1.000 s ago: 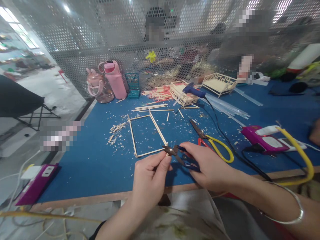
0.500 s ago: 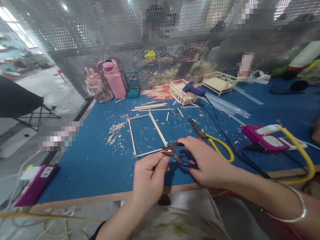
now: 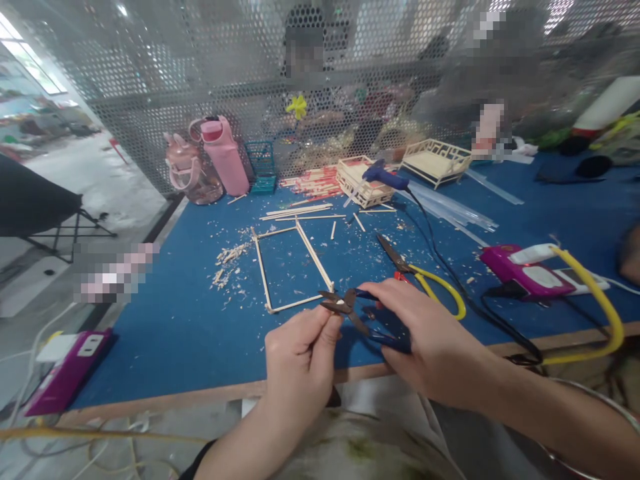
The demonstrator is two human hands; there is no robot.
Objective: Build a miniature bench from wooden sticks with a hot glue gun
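My right hand (image 3: 430,333) grips a pair of blue-handled cutting pliers (image 3: 358,323), whose dark jaws are parted and point left. My left hand (image 3: 300,353) is closed in a pinch right by the jaws. A pale end of a small wooden stick (image 3: 341,302) shows between the jaws, at the left fingertips; most of it is hidden. Just beyond the hands, a four-sided frame of thin wooden sticks (image 3: 263,270) lies on the blue tabletop (image 3: 190,347), its near right corner close behind the jaws.
Yellow-handled scissors (image 3: 413,270) lie right of the frame. A blue glue gun (image 3: 385,176) rests by two small wooden models, the farther one (image 3: 435,163) bed-shaped. Clear glue sticks (image 3: 453,210), loose sticks, shavings (image 3: 227,260) and a purple power strip (image 3: 525,270) surround the work. Pink bottles (image 3: 227,157) stand far left.
The pliers' handles have spread wider as my right hand opened its grip and shifted slightly right. My left hand keeps its pinch near the jaws. The whole view has shifted slightly.
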